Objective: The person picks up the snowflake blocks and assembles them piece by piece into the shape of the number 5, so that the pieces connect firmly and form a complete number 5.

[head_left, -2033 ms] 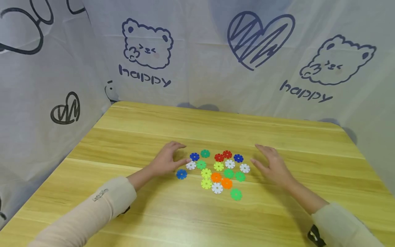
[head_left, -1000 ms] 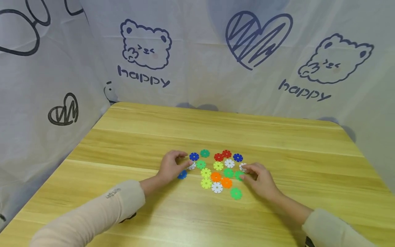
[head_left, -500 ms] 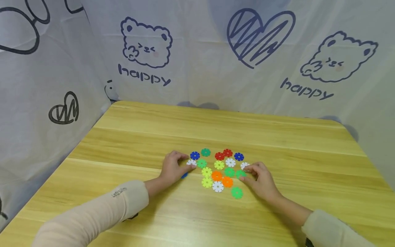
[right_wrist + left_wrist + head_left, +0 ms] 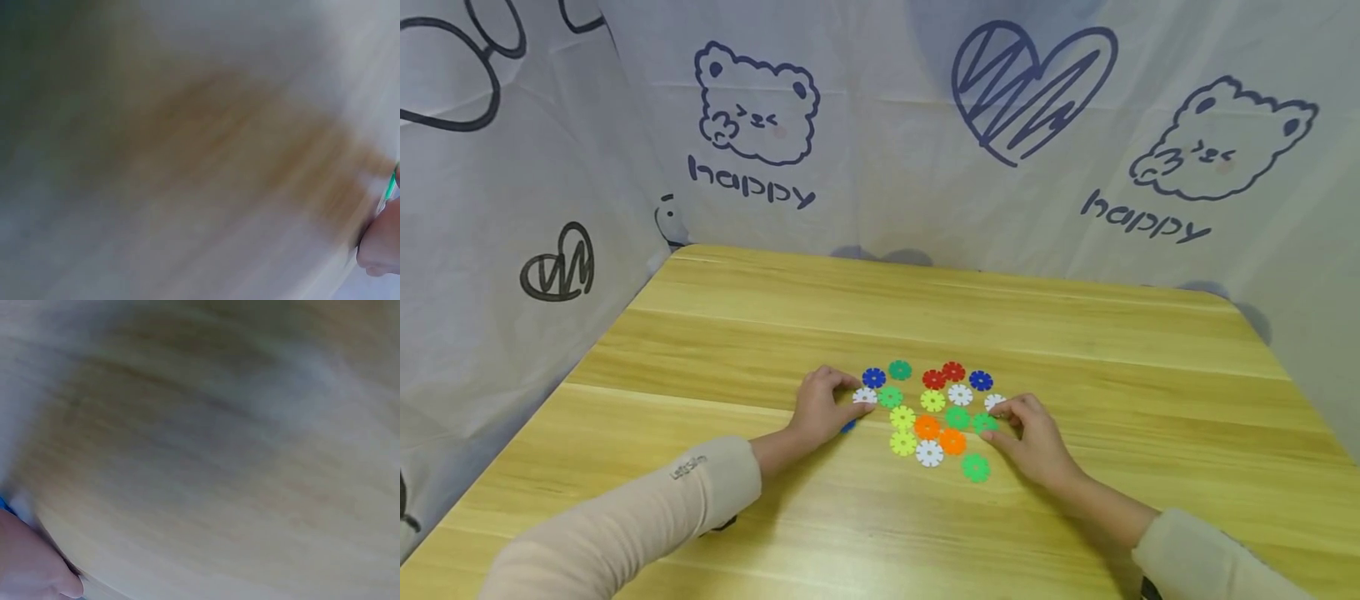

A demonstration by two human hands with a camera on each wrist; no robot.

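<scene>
Flat, notched snowflake building discs lie in a loose group on the wooden table in the head view. On the left, my left hand (image 4: 824, 406) pinches a white snowflake disc (image 4: 864, 395) between thumb and fingers. A blue disc (image 4: 848, 427) is mostly hidden under that hand. Over on the right, my right hand (image 4: 1034, 435) pinches a green snowflake disc (image 4: 984, 422), with a white disc (image 4: 995, 402) partly covered by its fingers. Only a fingertip (image 4: 37, 562) shows in the left wrist view, and a green edge (image 4: 391, 185) beside a fingertip in the right wrist view.
Between the hands lie two orange discs (image 4: 927, 427), several yellow and green ones, and white discs (image 4: 929, 453). Red discs (image 4: 934, 379) overlap at the back, near a dark blue disc (image 4: 981, 381). A printed white cloth (image 4: 880, 167) hangs behind the wooden table (image 4: 760, 325).
Both hands have moved inward and down from hovering beside the discs; the left now pinches the white disc and the right the green one. Over the last half second, they have hardly moved.
</scene>
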